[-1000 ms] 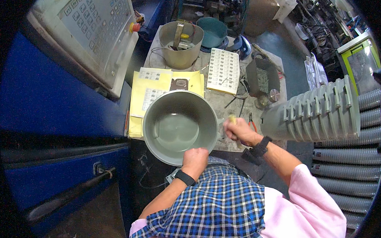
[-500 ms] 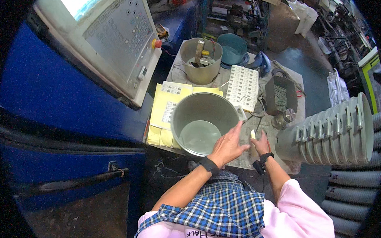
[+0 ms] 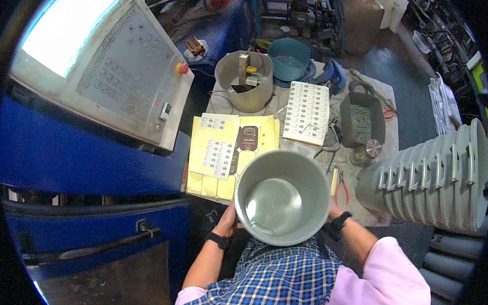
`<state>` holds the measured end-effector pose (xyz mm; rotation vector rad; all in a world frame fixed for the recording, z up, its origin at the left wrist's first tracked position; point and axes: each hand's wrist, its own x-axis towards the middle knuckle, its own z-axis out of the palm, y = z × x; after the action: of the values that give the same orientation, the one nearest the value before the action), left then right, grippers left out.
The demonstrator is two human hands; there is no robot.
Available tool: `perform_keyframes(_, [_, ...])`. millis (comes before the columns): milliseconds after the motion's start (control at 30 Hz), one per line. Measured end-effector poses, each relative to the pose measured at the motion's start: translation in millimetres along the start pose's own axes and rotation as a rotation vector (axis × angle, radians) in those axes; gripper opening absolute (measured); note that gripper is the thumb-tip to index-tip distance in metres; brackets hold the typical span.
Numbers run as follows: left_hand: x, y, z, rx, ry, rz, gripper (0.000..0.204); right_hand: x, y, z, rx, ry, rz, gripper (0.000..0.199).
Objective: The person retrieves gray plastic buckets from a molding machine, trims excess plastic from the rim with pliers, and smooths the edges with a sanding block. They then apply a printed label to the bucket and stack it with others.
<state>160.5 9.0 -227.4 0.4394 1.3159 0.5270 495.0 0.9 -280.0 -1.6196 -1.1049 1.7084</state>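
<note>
A grey bucket (image 3: 315, 204) is tipped toward me at the near edge of the table, so its round opening and pale bottom show. My left hand (image 3: 226, 222) closes on its left side, with the fingertips partly hidden by the wall. On the opposite side my right hand (image 3: 336, 210) grips it, its fingers mostly behind the bucket. Just beyond the right hand lie a narrow pale-yellow tool (image 3: 335, 180) and red-handled pliers (image 3: 341, 190). Yellow label sheets (image 3: 201, 154) lie to the bucket's left.
Nested grey buckets with handles (image 3: 427, 178) lie on the right. Behind are a label sheet (image 3: 307, 112), a dark bin of small pieces (image 3: 364, 118), a pot of tools (image 3: 247, 93) and a teal basin (image 3: 289, 59). A machine control panel (image 3: 117, 76) stands at left.
The bucket has come nearer and to the right, tilting toward me. Both hands have moved to its sides. The pale-yellow tool from my right hand now lies on the table.
</note>
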Motion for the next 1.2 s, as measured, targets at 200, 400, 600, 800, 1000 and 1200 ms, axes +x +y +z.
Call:
perform_keyframes(200, [4, 43, 66, 0.348, -0.073, 0.091, 0.053, 19, -26, -82, 0.237, 0.143, 0.413, 0.056])
perform_keyframes(400, [29, 10, 99, 0.168, 0.070, 0.350, 0.046, 28, 18, -51, 0.500, 0.320, 0.061, 0.060])
perform_keyframes(600, [-62, 2, 30, 0.020, 0.432, 0.440, 0.032, 49, 37, -52, 0.130, 0.438, -0.064, 0.056])
perform_keyframes(800, [-210, 0, -78, -0.166, 1.788, 0.914, 0.043, 21, -10, -50, 0.055, 0.855, -0.169, 0.035])
perform_keyframes(1000, [-210, 58, -130, -0.020, 1.083, 1.262, 0.040, -55, -114, 12, -0.057, 0.263, -0.376, 0.020])
perform_keyframes(1200, [-197, 70, -153, -0.274, 0.845, 1.188, 0.010, -8, -92, 154, -0.118, -0.358, -0.063, 0.033])
